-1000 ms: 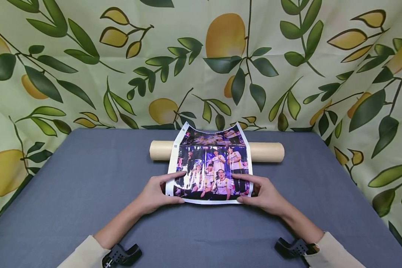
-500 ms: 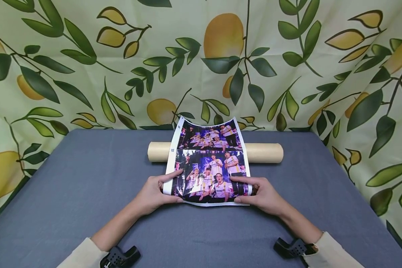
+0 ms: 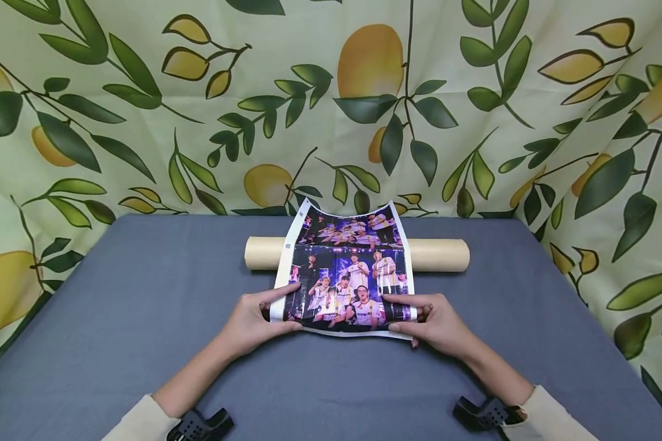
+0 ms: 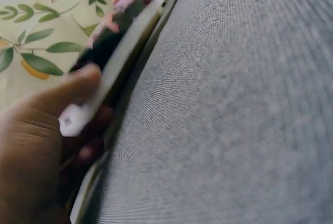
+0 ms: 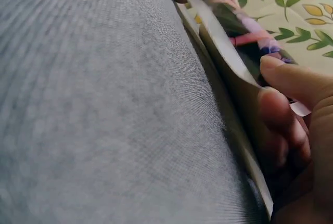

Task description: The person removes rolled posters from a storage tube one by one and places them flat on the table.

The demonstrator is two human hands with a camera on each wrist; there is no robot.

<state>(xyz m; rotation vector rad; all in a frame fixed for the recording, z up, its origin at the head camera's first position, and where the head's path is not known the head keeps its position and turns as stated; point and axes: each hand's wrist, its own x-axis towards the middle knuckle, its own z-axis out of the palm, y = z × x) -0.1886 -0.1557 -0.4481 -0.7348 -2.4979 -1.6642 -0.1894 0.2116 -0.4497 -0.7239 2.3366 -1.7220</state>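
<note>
A glossy photo poster (image 3: 344,291) with white margins, showing a group of people in white jerseys, is held up at the middle of the table. A crease runs across it, and its upper part bends back. My left hand (image 3: 254,318) pinches the near left corner, thumb on the front margin and some fingers hidden behind. On the opposite side, my right hand (image 3: 440,321) grips the near right corner the same way. In the right wrist view, the thumb (image 5: 291,75) presses on the picture side. Behind the poster lies a beige cardboard tube (image 3: 438,255), its middle hidden.
A grey-blue cloth covers the table (image 3: 331,392). A curtain (image 3: 309,37) printed with leaves and yellow fruit hangs along the back and sides. Black wrist cameras (image 3: 201,424) sit at both sleeve cuffs.
The poster tilted so its upper panel showed more and the glare faded, then tipped back a little. Both hands keep their hold, and the tube stays where it lies.
</note>
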